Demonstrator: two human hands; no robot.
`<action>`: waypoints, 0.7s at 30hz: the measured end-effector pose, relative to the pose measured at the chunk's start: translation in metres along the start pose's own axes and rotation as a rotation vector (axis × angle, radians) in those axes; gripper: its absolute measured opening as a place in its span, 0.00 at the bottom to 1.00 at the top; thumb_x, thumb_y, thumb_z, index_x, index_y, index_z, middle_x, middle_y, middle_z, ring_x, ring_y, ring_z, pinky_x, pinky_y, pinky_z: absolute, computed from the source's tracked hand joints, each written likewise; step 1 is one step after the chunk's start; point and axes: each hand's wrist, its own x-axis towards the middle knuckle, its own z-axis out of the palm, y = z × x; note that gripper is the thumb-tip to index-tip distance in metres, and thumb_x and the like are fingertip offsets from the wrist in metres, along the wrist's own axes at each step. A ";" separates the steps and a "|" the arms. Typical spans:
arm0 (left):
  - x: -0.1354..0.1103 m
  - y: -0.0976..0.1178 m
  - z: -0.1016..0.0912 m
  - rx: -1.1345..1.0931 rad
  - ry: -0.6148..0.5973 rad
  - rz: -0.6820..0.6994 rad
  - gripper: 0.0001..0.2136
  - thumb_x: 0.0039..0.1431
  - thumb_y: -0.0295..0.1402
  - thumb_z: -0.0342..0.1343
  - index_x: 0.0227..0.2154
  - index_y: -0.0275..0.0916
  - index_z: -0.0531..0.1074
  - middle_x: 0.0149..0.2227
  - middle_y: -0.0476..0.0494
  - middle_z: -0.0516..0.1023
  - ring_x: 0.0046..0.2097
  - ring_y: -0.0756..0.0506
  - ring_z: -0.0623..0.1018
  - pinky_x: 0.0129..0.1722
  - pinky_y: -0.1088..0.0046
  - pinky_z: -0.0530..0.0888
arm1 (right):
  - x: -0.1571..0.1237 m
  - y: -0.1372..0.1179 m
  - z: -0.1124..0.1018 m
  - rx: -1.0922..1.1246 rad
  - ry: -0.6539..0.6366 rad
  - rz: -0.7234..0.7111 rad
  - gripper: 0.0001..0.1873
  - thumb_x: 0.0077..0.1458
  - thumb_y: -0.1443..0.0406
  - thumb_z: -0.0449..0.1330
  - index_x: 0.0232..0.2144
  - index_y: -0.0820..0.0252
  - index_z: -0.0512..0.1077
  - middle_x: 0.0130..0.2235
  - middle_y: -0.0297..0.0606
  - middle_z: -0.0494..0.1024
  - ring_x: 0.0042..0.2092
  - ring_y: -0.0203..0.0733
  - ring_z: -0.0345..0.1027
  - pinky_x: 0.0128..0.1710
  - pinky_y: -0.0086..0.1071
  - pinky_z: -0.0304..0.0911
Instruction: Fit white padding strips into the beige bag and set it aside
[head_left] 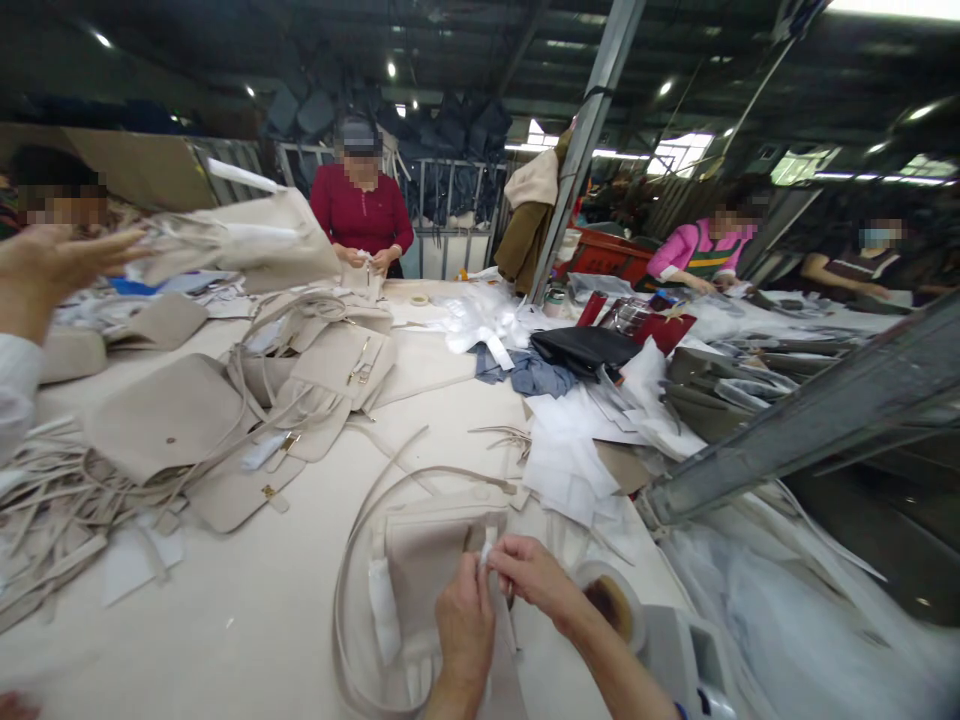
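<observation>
A beige handbag [433, 545] lies on the table in front of me, its long strap [341, 590] looping out to the left. White wrapping covers the bag's left side piece [384, 610]. At the right side, my left hand [466, 625] pinches a strip of white wrapping paper [486, 550] near the bag's upper corner. My right hand [534, 572] closes thumb and fingers on the same strip from the right. The fingers partly hide what the strip wraps.
Tape roll on a dispenser [679, 650] stands at my right. Beige bags [165, 415] and straps are heaped left; white sheets [570, 460] lie beyond my hands. A metal beam [810, 410] slants at right. A co-worker's hand [64, 265] holds a beige bag [247, 240]; other people work around.
</observation>
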 end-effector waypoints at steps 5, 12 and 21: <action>-0.001 0.001 -0.001 -0.063 0.007 -0.032 0.14 0.63 0.40 0.39 0.37 0.39 0.67 0.33 0.33 0.79 0.35 0.35 0.79 0.32 0.65 0.62 | 0.010 -0.002 0.009 -0.220 0.153 -0.009 0.13 0.51 0.63 0.53 0.18 0.62 0.66 0.16 0.30 0.66 0.20 0.30 0.53 0.24 0.27 0.49; 0.004 -0.005 -0.001 -0.039 0.056 0.053 0.23 0.61 0.39 0.43 0.56 0.34 0.63 0.35 0.29 0.80 0.35 0.34 0.79 0.34 0.64 0.67 | 0.018 -0.003 0.011 -0.273 0.190 0.007 0.14 0.48 0.63 0.54 0.14 0.61 0.67 0.15 0.32 0.68 0.20 0.31 0.54 0.24 0.28 0.49; 0.008 0.007 -0.018 -0.169 -0.001 -0.017 0.13 0.59 0.39 0.43 0.38 0.40 0.71 0.35 0.39 0.80 0.37 0.39 0.78 0.37 0.65 0.67 | 0.001 -0.004 -0.011 0.002 -0.026 0.208 0.14 0.39 0.61 0.54 0.31 0.62 0.69 0.26 0.34 0.75 0.17 0.27 0.45 0.18 0.26 0.36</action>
